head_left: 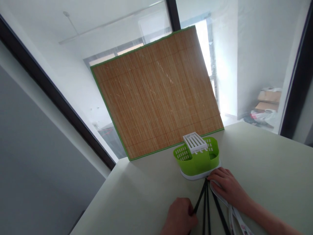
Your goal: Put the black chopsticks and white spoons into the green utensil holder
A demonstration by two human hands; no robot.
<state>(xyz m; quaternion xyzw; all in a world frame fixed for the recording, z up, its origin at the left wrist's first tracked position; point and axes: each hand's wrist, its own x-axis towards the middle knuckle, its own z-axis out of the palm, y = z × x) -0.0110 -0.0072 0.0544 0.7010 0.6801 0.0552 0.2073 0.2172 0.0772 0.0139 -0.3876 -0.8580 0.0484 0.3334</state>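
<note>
Several narrow black strips (pixel 204 209) fan out towards me across the table from one gathered end near the green caddy. My left hand (pixel 180 215) is closed around the leftmost strip, with its fingers curled and partly hidden. My right hand (pixel 226 186) lies just in front of the caddy, its fingertips pinching the gathered end of the strips. Beneath that palm runs a white band (pixel 221 198) with a small print, which loops down towards the bottom edge. The green plastic caddy (pixel 199 164) has two baskets and stands on a white base.
A white slatted rack (pixel 195 142) rests on top of the caddy. Behind it a bamboo mat (pixel 158 94) with green edging leans against the glass. The pale table (pixel 266 169) meets a grey wall at left. Cardboard boxes (pixel 269 98) lie beyond the glass.
</note>
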